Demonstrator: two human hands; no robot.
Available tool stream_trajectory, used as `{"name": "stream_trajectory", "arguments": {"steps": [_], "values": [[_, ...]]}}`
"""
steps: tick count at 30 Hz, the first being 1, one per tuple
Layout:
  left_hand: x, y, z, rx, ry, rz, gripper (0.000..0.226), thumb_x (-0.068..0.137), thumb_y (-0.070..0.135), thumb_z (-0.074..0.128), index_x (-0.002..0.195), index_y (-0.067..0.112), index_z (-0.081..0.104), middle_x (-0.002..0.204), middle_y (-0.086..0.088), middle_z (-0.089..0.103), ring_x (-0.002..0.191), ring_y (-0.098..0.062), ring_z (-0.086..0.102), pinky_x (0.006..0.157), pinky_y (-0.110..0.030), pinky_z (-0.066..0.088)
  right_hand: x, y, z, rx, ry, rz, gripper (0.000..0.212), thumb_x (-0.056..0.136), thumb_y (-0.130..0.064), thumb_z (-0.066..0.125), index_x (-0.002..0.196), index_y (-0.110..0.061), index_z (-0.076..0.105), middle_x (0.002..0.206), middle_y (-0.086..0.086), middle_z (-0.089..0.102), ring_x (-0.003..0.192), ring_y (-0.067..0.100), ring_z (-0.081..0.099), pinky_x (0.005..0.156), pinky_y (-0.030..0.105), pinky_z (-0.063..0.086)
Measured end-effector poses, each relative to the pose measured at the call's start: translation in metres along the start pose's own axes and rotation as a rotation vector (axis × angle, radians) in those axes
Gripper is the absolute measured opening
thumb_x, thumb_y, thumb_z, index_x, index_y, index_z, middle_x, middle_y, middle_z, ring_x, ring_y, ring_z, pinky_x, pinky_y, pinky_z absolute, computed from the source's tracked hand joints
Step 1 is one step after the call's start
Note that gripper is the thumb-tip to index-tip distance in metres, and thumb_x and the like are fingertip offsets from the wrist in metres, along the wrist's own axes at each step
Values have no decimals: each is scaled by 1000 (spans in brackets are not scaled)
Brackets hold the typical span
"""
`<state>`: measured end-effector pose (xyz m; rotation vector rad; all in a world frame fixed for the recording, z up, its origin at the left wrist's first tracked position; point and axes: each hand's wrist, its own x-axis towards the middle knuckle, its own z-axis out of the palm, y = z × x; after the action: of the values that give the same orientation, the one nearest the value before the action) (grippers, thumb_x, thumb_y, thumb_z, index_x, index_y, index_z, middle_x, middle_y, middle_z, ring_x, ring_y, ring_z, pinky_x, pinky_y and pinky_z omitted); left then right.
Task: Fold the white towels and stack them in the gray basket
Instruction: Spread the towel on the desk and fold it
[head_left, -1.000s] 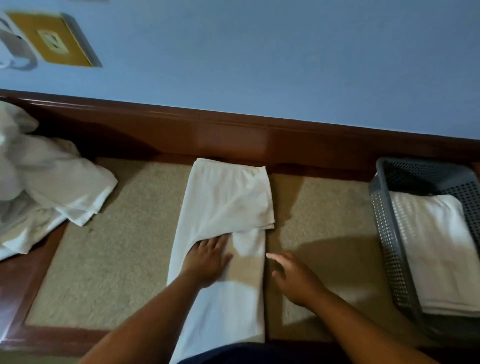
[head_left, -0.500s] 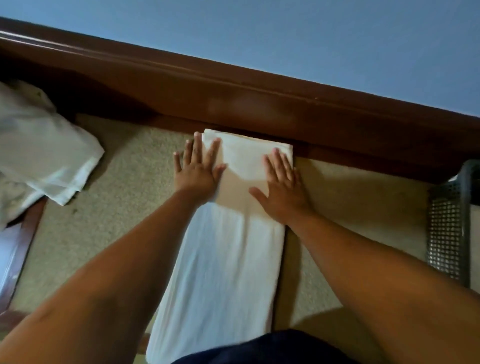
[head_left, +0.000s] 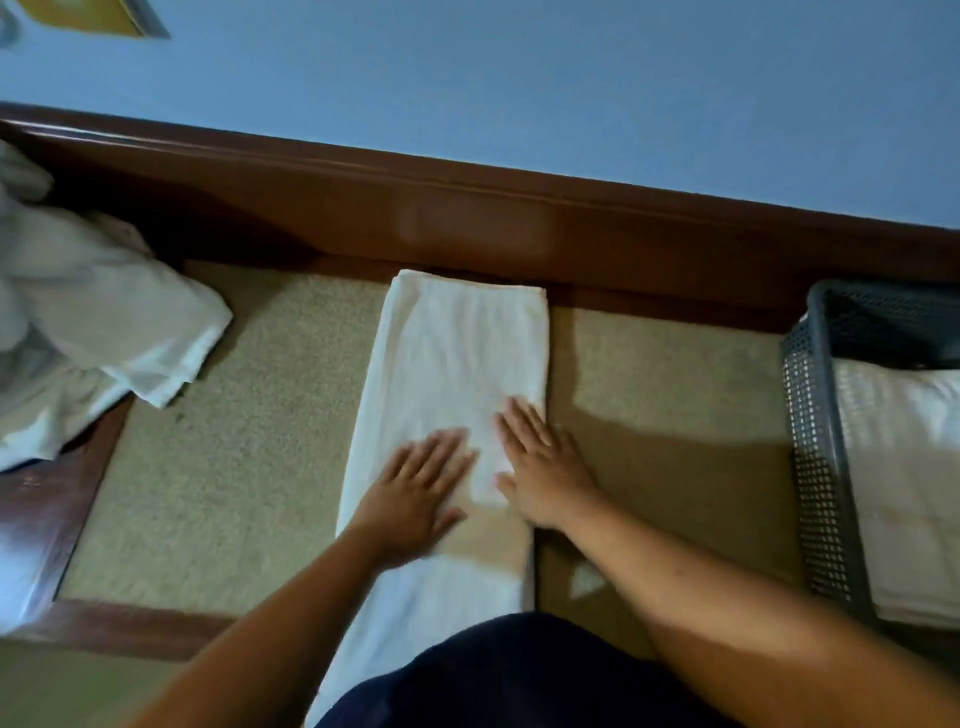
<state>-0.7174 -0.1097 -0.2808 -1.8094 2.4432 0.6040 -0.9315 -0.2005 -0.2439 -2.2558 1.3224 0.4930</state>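
1. Both palms lie flat, fingers straight, gripping nothing: I see the left hand (head_left: 421, 488) and right hand (head_left: 543, 467) pressing on the long folded towel (head_left: 457, 353) (head view, a little blurred).
2. That towel lies lengthwise on the beige mat (head_left: 249, 441), its far end near the wooden skirting (head_left: 467, 228).
3. At right the gray basket (head_left: 815, 467) holds a folded stack (head_left: 904, 467); at left sits a rumpled pile of towels (head_left: 93, 322).

One wide-angle camera, worn on the head, looks forward and steeply down, close above the long folded white cloth towel (head_left: 457, 374). Beyond the towel, the dark brown wooden skirting board (head_left: 467, 218) slopes down rightward. Right of the towel, the frame edge crops the gray perforated plastic basket (head_left: 810, 467).
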Motion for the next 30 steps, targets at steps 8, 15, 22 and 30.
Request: {"name": "stream_trajectory", "arguments": {"steps": [8, 15, 22, 30], "values": [[-112, 23, 9, -107, 77, -569, 77, 102, 56, 15, 161, 13, -10, 165, -10, -24, 153, -27, -21, 124, -44, -8, -117, -21, 58, 56, 102, 270, 73, 105, -42, 31, 160, -14, -8, 163, 10, -27, 155, 27, -11, 123, 49, 4], [-191, 36, 52, 46, -107, -231, 79, 99, 67, 26, 161, 32, -8, 169, 1, -16, 157, -28, -1, 122, -46, -2, -175, -46, 124, 96, -143, 98, 75, 102, -50, 33, 160, -26, -9, 150, -15, -46, 152, 18, -21, 124, 54, 1], [-209, 42, 29, -15, -60, -240, 72, 104, 56, 20, 158, 28, -19, 163, -2, -33, 151, -24, -29, 123, -47, -8, -189, -71, 135, 101, 173, 241, 78, 101, -48, 33, 160, -16, -5, 163, 10, -27, 154, 27, -11, 123, 52, 4], [-239, 34, 35, -294, 127, -639, 61, 93, 42, 65, 145, 14, 45, 149, -16, 38, 136, -39, 40, 110, -49, 37, -214, -104, 186, 367, 211, 659, 84, 94, -50, 39, 160, -9, 5, 168, 12, -7, 155, 30, -2, 122, 54, 7]]}}
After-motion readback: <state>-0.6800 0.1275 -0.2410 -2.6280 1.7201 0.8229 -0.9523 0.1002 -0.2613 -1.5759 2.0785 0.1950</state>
